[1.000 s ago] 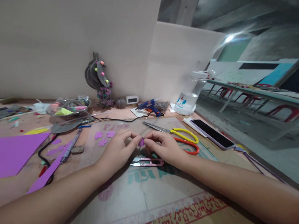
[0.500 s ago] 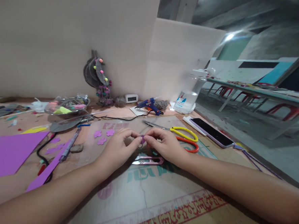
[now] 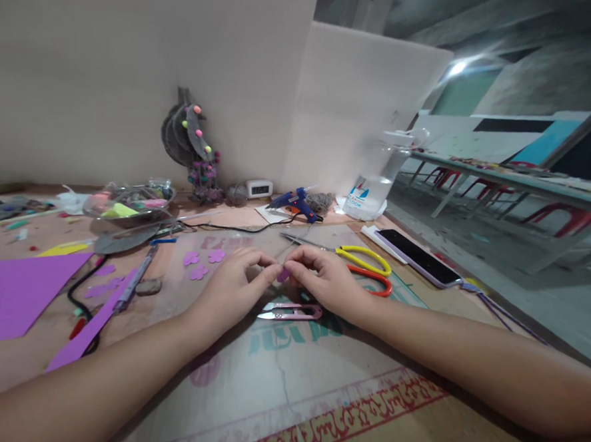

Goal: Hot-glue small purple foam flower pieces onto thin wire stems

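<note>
Over the board, my left hand (image 3: 243,277) and my right hand (image 3: 326,279) meet with their fingertips nearly touching. Both are closed in a pinch around a small purple piece (image 3: 283,274), mostly covered by the fingers; its exact shape is hidden. Just below them lie pink-handled thread snips (image 3: 306,312). Scissors with yellow and orange handles (image 3: 367,248) rest beside my right hand, blades pointing to the back left. Left of my left hand are several purple flower cutouts (image 3: 216,256), lying flat.
A purple sheet (image 3: 24,291), a pen (image 3: 136,281) and a grey stone-like lump (image 3: 149,286) lie at left. Behind stand a bowl of bits (image 3: 148,217), a small clock (image 3: 259,188), a blue glue gun (image 3: 299,204) and a water jug (image 3: 371,186). A phone (image 3: 420,259) lies right.
The whole view has shifted slightly. My fingers have changed their hold a little, and the purple piece now shows lower, beneath the fingertips. Both hands stay in nearly the same place.
</note>
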`<state>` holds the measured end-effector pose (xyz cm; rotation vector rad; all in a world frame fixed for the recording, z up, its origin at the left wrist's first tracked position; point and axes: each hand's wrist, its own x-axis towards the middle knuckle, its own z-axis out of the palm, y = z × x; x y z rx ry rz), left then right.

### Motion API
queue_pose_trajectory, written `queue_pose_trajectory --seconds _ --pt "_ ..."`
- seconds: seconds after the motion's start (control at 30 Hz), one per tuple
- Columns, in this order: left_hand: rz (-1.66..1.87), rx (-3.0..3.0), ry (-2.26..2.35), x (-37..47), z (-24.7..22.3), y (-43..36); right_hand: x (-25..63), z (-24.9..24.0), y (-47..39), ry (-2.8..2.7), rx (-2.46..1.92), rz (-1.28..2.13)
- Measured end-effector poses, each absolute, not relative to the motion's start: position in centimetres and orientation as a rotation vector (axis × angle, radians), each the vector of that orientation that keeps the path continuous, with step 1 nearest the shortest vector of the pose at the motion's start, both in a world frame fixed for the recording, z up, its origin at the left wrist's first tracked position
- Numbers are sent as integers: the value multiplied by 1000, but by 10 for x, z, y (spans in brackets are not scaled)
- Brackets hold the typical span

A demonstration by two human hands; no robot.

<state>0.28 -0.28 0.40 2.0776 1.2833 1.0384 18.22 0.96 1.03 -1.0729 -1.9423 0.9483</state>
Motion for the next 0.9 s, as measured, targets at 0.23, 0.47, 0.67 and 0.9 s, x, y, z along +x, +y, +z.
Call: queue_pose_trajectory --seconds 0.23,0.47,0.67,0.9 --pt "1062 2117 1267 2 5 -4 182 10 10 -1957 -1072 956" --pt "1087 2085 1252 2 6 -3 180 11 10 -1924 -1047 1017" --pt "1099 2047 1257 1 5 -3 180 9 11 -1900 -1072 978" --pt "1051 2080 1294 2 9 -6 180 11 11 -1899 -1076 979"
